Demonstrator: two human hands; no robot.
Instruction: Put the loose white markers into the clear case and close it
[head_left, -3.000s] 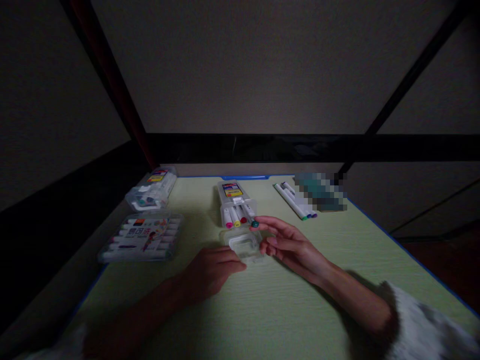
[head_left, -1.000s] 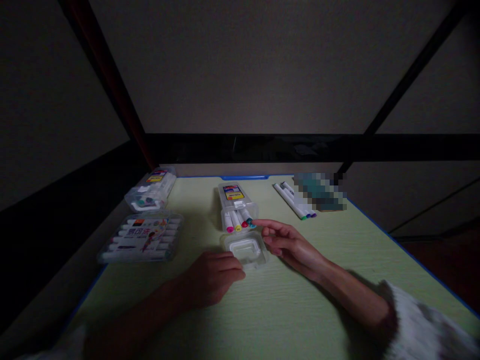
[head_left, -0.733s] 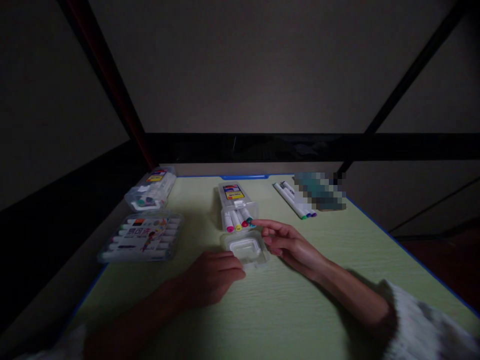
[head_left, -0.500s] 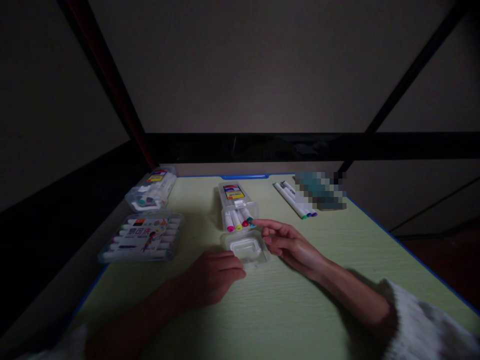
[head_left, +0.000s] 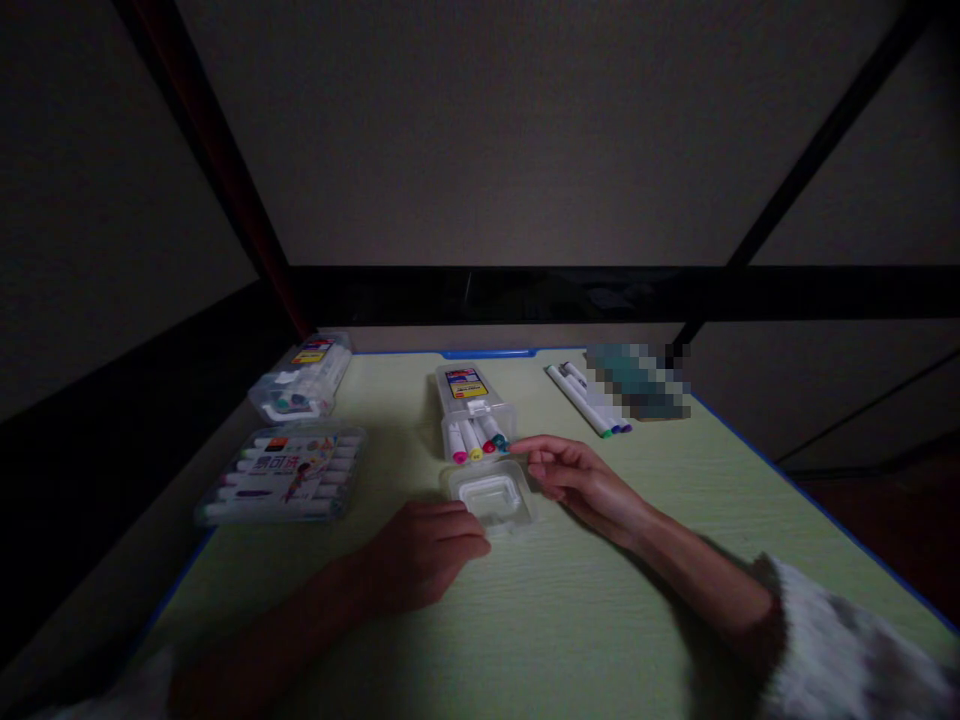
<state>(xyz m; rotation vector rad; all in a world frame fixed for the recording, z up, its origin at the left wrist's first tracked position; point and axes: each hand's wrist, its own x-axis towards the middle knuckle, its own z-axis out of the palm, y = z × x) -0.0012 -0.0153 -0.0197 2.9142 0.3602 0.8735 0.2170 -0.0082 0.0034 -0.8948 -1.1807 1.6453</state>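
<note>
A clear plastic marker case (head_left: 477,407) lies mid-table with its end lid (head_left: 498,525) folded down toward me. Several white markers (head_left: 470,437) with pink, yellow, red and teal ends show in its opening. My left hand (head_left: 427,553) is closed at the lid's near left corner, its fingers pressed together over the edge; the grip itself is partly hidden. My right hand (head_left: 581,483) holds nothing. Its index finger stretches out to the teal-ended marker (head_left: 500,443) at the opening's right side, while the other fingers bend loosely beside the lid.
Loose white markers (head_left: 585,400) with green, blue and purple ends lie right of the case, by a blurred-out flat item (head_left: 637,382). At the left stand a second clear marker case (head_left: 304,380) and a flat marker pack (head_left: 283,475). The pale green table has a blue edge (head_left: 806,490).
My right index finger has moved very slightly right, its tip now at the edge of the teal marker end. The left hand and the case keep their places.
</note>
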